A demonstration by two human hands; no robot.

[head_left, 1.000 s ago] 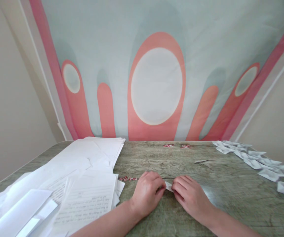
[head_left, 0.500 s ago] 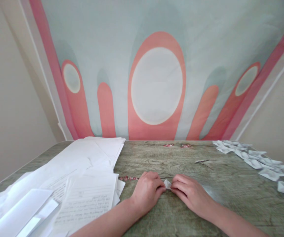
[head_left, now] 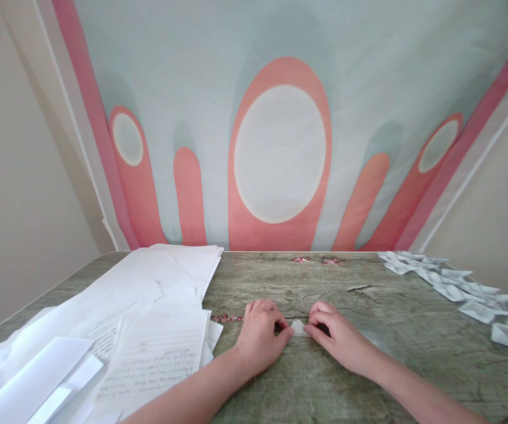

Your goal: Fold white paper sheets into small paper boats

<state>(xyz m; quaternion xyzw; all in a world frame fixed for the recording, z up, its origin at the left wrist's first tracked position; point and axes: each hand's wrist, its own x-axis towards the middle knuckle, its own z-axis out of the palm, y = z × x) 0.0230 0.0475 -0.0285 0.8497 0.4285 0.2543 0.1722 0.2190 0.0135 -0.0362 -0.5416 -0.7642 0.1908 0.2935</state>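
A small folded piece of white paper [head_left: 298, 328] is held low over the wooden table, between my two hands. My left hand [head_left: 264, 331] pinches its left end between thumb and fingers. On the other side, my right hand [head_left: 335, 334] has its thumb and index finger closed on the right end. The paper's ends are hidden by my fingertips; its middle shows a pale, slightly peaked shape.
Loose white sheets, some handwritten [head_left: 154, 359], cover the table's left side, with folded white strips [head_left: 37, 377] on top. Folded paper pieces [head_left: 452, 288] form a line along the right edge. A patterned backdrop [head_left: 209, 70] stands behind the wood-grain table [head_left: 271, 280].
The fingers of both hands have shifted their pinch and opened rounder gaps behind the fingertips. More of the white paper's width shows between them.
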